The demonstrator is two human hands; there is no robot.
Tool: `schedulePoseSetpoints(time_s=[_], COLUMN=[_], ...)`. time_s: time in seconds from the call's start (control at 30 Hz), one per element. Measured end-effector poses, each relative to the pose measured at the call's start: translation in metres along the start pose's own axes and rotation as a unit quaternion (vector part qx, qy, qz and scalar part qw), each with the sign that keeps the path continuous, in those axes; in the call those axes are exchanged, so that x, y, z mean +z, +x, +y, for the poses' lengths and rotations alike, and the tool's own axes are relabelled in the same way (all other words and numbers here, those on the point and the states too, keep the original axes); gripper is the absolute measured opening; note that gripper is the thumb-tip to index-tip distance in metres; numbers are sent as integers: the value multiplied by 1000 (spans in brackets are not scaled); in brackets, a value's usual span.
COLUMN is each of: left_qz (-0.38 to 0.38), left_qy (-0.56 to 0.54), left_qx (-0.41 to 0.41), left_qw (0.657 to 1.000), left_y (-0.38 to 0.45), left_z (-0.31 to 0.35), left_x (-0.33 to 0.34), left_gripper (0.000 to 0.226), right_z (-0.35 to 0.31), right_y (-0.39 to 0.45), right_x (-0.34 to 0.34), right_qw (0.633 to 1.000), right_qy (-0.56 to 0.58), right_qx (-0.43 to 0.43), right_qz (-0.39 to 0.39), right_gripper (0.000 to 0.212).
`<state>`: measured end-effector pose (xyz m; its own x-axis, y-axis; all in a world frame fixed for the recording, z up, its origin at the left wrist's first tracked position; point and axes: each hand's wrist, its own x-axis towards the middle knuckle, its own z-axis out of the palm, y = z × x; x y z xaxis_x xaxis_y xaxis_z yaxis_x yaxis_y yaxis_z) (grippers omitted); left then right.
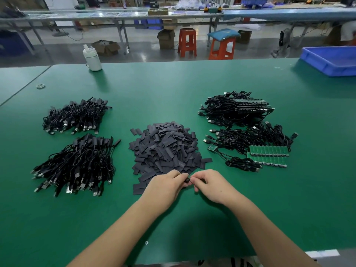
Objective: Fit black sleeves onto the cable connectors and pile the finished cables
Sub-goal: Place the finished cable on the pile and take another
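On green table point(173, 83), two hands' fingers point(198, 179) pinching one black sleeve point(186, 180), two finished cable piles point(77, 160)

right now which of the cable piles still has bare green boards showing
The near right pile, beside the sleeve heap: rows of uncovered green boards line its front edge. Both left piles show only black ends.
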<state>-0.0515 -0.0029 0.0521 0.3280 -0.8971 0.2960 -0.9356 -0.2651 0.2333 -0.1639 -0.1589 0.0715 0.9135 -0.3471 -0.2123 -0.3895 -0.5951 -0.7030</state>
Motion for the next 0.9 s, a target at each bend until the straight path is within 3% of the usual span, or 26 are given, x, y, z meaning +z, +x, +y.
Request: schedulePoseSetpoints(time_s=[0.13,0.3,0.43,0.63,0.7,0.77,0.83,0.9], left_qz=[-10,-33,-43,-24,1,56,92,47], left_qy=[13,39,70,88,18,-130,-310,-473], left_qx=[8,20,33,56,27,-67,-184,-252], left_qw=[1000,998,996,994,999,988,928,843], left_y=[4,4,3,1,3,6,10,16], left_z=[-2,-2,5,9,8,11,16,22], left_x=[3,4,-3,-9,-7,-9,-9,-7], left_gripper=[22,22,16,34,44,52,52,37], right_z=[-3,-7,-8,-6,-8,-10,-14,-18], right_y=[-1,-4,-4,-2,-1,0,4,9], right_x=[-1,-4,-2,-1,-6,-14,-23,-28], right_qw=[999,998,997,998,1000,997,967,900], right_qy=[-33,-64,-75,-49,-20,72,253,435], right_qx=[-14,-26,-28,-26,-18,-15,5,22], right_qz=[-15,4,10,-3,0,8,18,32], right_gripper=[26,44,39,36,40,36,26,21])
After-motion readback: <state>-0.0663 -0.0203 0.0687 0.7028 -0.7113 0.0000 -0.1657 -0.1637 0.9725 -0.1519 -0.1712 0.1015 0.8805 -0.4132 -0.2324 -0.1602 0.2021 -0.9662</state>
